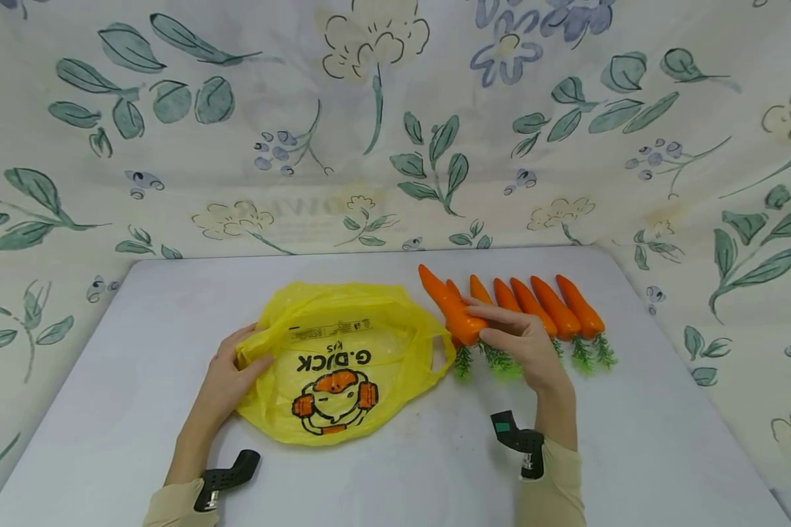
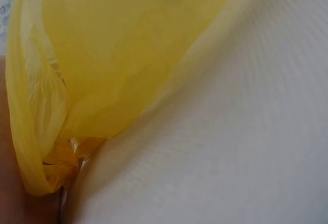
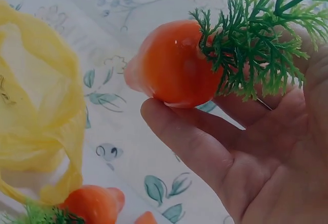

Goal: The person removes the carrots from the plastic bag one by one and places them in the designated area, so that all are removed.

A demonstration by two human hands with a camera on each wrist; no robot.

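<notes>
A yellow plastic bag (image 1: 395, 395) with a printed cartoon face lies on the table, its mouth spread toward the far side. My left hand (image 1: 227, 377) grips the bag's left edge, thumb on the near side; in the left wrist view the yellow film (image 2: 128, 44) covers most of the fingers. Just past the bag's right handle, my right hand (image 1: 527, 344) holds a toy carrot (image 1: 460, 318) by its thick end, raised with the tip pointing away and to the left. Its green leafy top (image 3: 251, 49) hangs toward the palm in the right wrist view.
Several more carrots (image 1: 580, 307) lie in a row on the right of the white table (image 1: 409, 483), green tops toward me. One (image 3: 92, 203) lies close by the bag's handle. A floral cloth (image 1: 343, 168) hangs behind the table's far edge.
</notes>
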